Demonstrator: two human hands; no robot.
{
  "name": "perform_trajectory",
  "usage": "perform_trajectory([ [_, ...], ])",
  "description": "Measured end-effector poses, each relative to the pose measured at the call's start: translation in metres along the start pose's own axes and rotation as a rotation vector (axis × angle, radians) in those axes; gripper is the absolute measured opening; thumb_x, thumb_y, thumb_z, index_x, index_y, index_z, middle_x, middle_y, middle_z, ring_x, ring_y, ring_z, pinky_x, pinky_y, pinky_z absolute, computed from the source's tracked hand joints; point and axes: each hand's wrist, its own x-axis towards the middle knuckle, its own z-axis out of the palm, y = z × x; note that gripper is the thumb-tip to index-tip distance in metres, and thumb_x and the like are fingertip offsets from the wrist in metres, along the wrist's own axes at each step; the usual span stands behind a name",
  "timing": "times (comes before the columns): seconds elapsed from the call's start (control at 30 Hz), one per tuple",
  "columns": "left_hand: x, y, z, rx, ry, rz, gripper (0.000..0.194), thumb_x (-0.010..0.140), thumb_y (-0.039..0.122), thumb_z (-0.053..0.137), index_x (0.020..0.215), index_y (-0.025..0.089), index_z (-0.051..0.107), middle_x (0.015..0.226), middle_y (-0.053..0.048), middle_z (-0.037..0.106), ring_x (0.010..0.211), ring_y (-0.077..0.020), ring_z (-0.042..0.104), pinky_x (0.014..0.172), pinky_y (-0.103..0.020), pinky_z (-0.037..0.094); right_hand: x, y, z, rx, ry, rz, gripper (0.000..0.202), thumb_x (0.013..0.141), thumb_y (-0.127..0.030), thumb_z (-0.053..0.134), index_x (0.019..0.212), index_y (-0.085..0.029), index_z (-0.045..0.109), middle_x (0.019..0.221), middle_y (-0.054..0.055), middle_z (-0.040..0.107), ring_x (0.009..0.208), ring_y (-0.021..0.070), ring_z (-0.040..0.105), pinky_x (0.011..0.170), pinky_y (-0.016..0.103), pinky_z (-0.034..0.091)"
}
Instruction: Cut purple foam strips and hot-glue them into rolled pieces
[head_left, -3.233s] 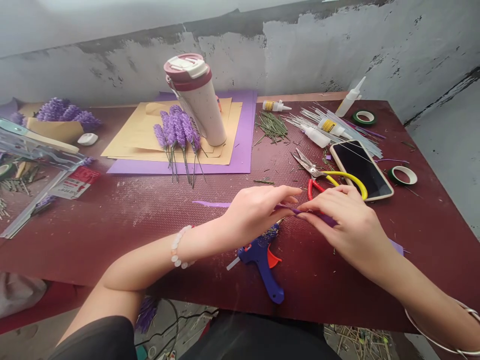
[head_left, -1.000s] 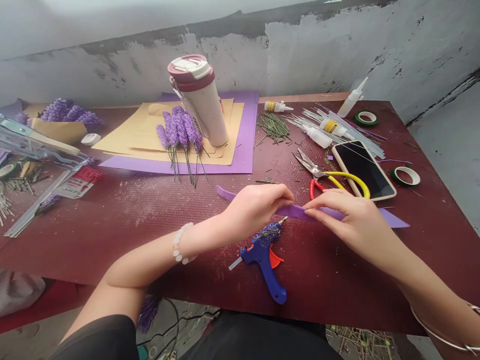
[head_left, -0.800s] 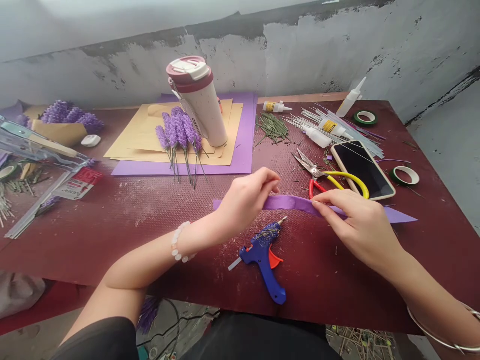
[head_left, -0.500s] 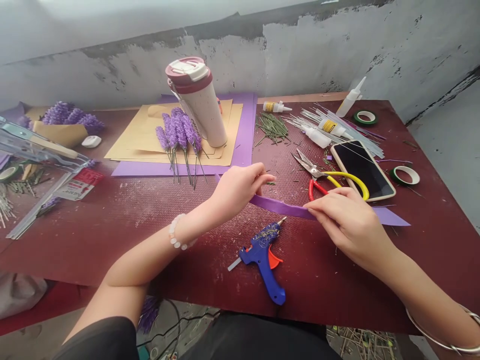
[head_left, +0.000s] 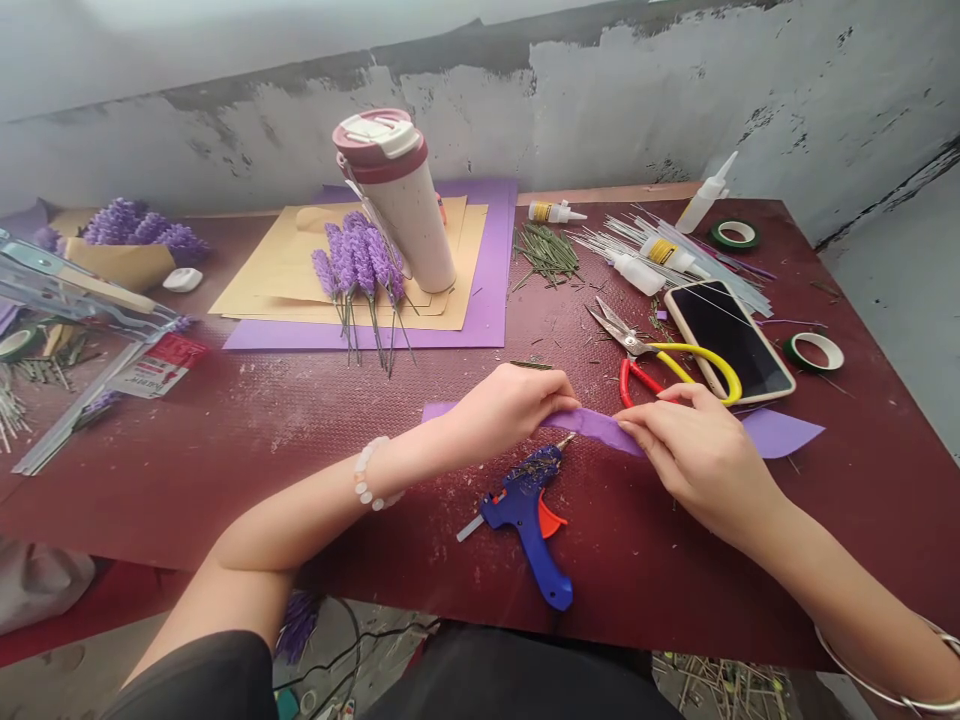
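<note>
Left hand (head_left: 517,405) has come back toward the right hand (head_left: 709,450) since half a second ago, so less of the purple strip (head_left: 592,428) spans the gap. Both pinches are closed down on it, thumb against fingertips; strip sits above the maroon table (head_left: 300,490), tails sticking out past each hand. Main risk, my read: sagging strip catching the glue gun (head_left: 529,525) nozzle right below; can't tell if it's hot or touching. Pulling too hard could also tear or crease it. Right fingers are close to the cutters (head_left: 634,347), so a wide swing could knock those or the phone (head_left: 727,340). Gun's handle end points at the near table edge; most room to move is left of the gun.
</note>
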Motion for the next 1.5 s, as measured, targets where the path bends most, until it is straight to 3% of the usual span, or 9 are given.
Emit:
perform_trajectory([
  [0.4, -0.003, 0.011, 0.004, -0.290, 0.065, -0.273, 0.021, 0.103, 0.027, 0.043, 0.083, 0.023, 0.040, 0.069, 0.004, 0.071, 0.039, -0.0062, 0.049, 0.051, -0.021, 0.041, 0.001, -0.003, -0.001, -0.093, 0.098, -0.030, 0.017, 0.101, -0.009, 0.052, 0.092, -0.020, 0.062, 0.063, 0.001, 0.071, 0.050, 0.0181, 0.052, 0.067, 0.037, 0.048],
  [0.6, -0.001, 0.014, -0.002, -0.353, 0.057, -0.336, 0.023, 0.101, 0.024, 0.044, 0.078, 0.023, 0.041, 0.057, 0.006, 0.063, 0.045, -0.0090, 0.058, 0.056, -0.023, 0.046, -0.001, -0.001, 0.000, -0.119, 0.090, -0.075, 0.017, 0.101, -0.009, 0.051, 0.092, -0.019, 0.061, 0.063, 0.001, 0.071, 0.049, 0.0166, 0.052, 0.065, 0.037, 0.048],
  [0.77, 0.002, 0.002, -0.008, -0.252, 0.108, -0.434, 0.023, 0.102, 0.025, 0.043, 0.079, 0.023, 0.041, 0.065, 0.003, 0.066, 0.040, -0.0085, 0.051, 0.049, -0.025, 0.040, -0.004, 0.000, -0.005, -0.085, 0.086, -0.094, 0.017, 0.101, -0.008, 0.049, 0.100, -0.020, 0.061, 0.068, 0.002, 0.074, 0.048, 0.0169, 0.054, 0.066, 0.038, 0.049],
  [0.9, 0.008, -0.011, -0.014, 0.009, 0.155, -0.365, 0.031, 0.102, 0.025, 0.044, 0.071, 0.021, 0.045, 0.059, 0.002, 0.062, 0.052, -0.0104, 0.053, 0.056, -0.025, 0.039, -0.007, 0.001, -0.006, -0.029, 0.074, -0.100, 0.018, 0.101, -0.010, 0.048, 0.104, -0.022, 0.061, 0.069, 0.001, 0.075, 0.048, 0.0169, 0.055, 0.067, 0.039, 0.050],
  [1.07, 0.010, -0.019, -0.012, 0.197, 0.005, -0.317, 0.051, 0.100, 0.032, 0.054, 0.053, 0.020, 0.040, 0.045, 0.007, 0.041, 0.044, -0.0083, 0.034, 0.053, -0.026, 0.029, -0.006, -0.002, -0.001, 0.000, 0.054, -0.113, 0.022, 0.102, -0.009, 0.044, 0.095, -0.022, 0.059, 0.061, -0.003, 0.069, 0.043, 0.0146, 0.046, 0.063, 0.034, 0.050],
  [1.2, 0.008, -0.018, -0.009, 0.040, -0.070, -0.222, 0.025, 0.100, 0.025, 0.053, 0.083, 0.015, 0.068, 0.067, 0.000, 0.068, 0.060, -0.0113, 0.058, 0.062, -0.024, 0.042, -0.003, -0.006, 0.002, -0.007, 0.033, -0.138, 0.034, 0.106, -0.013, 0.038, 0.080, -0.024, 0.057, 0.052, -0.005, 0.058, 0.043, 0.0140, 0.041, 0.061, 0.031, 0.050],
  [1.3, 0.006, -0.011, -0.011, -0.127, -0.187, -0.117, 0.022, 0.100, 0.025, 0.053, 0.111, 0.016, 0.069, 0.096, -0.005, 0.078, 0.081, -0.0133, 0.069, 0.073, -0.024, 0.048, -0.002, -0.009, 0.004, -0.009, 0.032, -0.148, 0.042, 0.108, -0.016, 0.035, 0.072, -0.025, 0.055, 0.051, -0.004, 0.056, 0.042, 0.0136, 0.039, 0.060, 0.029, 0.049],
  [1.4, 0.003, -0.004, -0.016, -0.113, -0.328, -0.072, 0.012, 0.094, 0.027, 0.066, 0.093, 0.016, 0.072, 0.085, -0.001, 0.075, 0.073, -0.0122, 0.064, 0.066, -0.022, 0.044, -0.002, -0.011, 0.003, -0.076, 0.064, 0.003, 0.044, 0.107, -0.021, 0.039, 0.064, -0.026, 0.048, 0.048, -0.003, 0.052, 0.044, 0.0150, 0.044, 0.054, 0.029, 0.044],
  [1.5, 0.000, 0.000, -0.021, -0.052, -0.319, -0.063, 0.018, 0.091, 0.024, 0.072, 0.075, 0.015, 0.066, 0.066, 0.004, 0.062, 0.059, -0.0093, 0.052, 0.058, -0.021, 0.036, 0.002, -0.007, -0.006, -0.062, 0.077, 0.380, 0.047, 0.105, -0.030, 0.045, 0.059, -0.026, 0.043, 0.042, -0.004, 0.046, 0.039, 0.0148, 0.047, 0.044, 0.030, 0.035],
])
